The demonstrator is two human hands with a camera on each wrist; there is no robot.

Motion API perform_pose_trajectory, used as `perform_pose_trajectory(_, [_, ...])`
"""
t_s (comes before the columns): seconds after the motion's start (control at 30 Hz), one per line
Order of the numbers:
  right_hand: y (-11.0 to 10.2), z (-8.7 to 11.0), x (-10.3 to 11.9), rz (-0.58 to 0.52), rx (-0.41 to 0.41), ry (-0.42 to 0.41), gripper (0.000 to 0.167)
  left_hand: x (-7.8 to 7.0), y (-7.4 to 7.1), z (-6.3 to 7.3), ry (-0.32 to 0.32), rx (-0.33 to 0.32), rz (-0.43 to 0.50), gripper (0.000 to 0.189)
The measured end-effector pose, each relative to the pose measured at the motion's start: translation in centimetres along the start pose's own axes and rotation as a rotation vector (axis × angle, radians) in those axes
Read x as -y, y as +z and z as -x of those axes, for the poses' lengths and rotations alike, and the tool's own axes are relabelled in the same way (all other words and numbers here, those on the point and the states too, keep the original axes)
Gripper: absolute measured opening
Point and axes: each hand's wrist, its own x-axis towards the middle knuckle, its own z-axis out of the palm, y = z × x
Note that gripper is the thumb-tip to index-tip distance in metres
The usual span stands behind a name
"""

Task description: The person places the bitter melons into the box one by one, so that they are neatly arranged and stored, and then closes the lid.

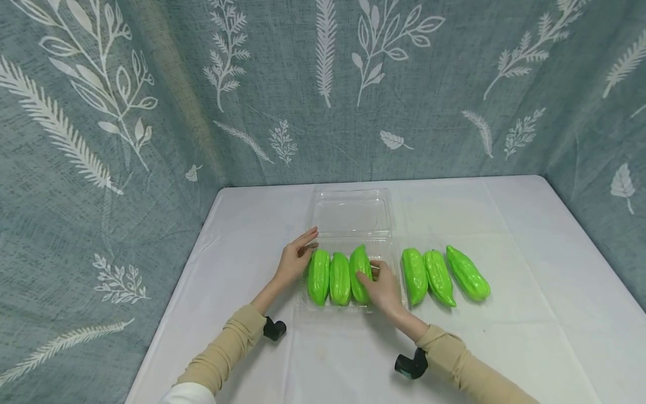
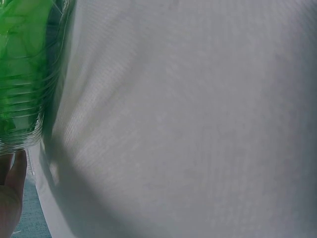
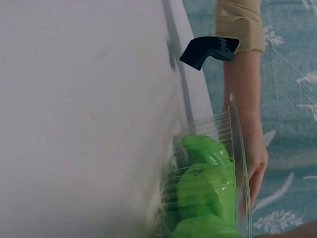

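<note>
A clear plastic clamshell container (image 1: 298,306) lies with its lid (image 1: 350,210) folded back. Inside, three glossy green ridged vegetables stand side by side: a left one (image 1: 318,278), a middle one (image 1: 340,279) and a right one (image 1: 360,275). My right hand (image 1: 386,289) grips the right one, its thumb on top and fingers along the far side. Beside the container's left edge is my left hand (image 1: 295,262), fingers extended. The left wrist view shows fingertips (image 2: 19,163) against the ribbed plastic wall. Through that wall, green vegetables (image 3: 205,193) appear in the right wrist view.
To the container's right lie three more green vegetables: one upright (image 1: 415,276), one beside it (image 1: 440,278) and one slanted (image 1: 468,273). A white cloth covers the table (image 1: 530,235). Patterned blue-green curtains (image 1: 303,112) hang behind and at both sides.
</note>
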Motion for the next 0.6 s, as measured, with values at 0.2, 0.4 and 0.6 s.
perform_pose_trajectory(0.2, [-0.09,0.03,-0.2,0.029,0.036,0.011,0.055,-0.01,0.03,0.04,0.002,-0.001,-0.004,0.041])
perform_pose_trajectory(0.4, [-0.47,-0.08,-0.08,0.048,0.082,0.034,0.058,0.02,0.05,0.02,0.007,-0.001,-0.003,0.041])
perform_pose_trajectory(0.6, [-1.02,0.24,0.32,0.047,0.121,0.021,0.06,-0.05,-0.01,-0.06,0.002,0.004,-0.001,0.041])
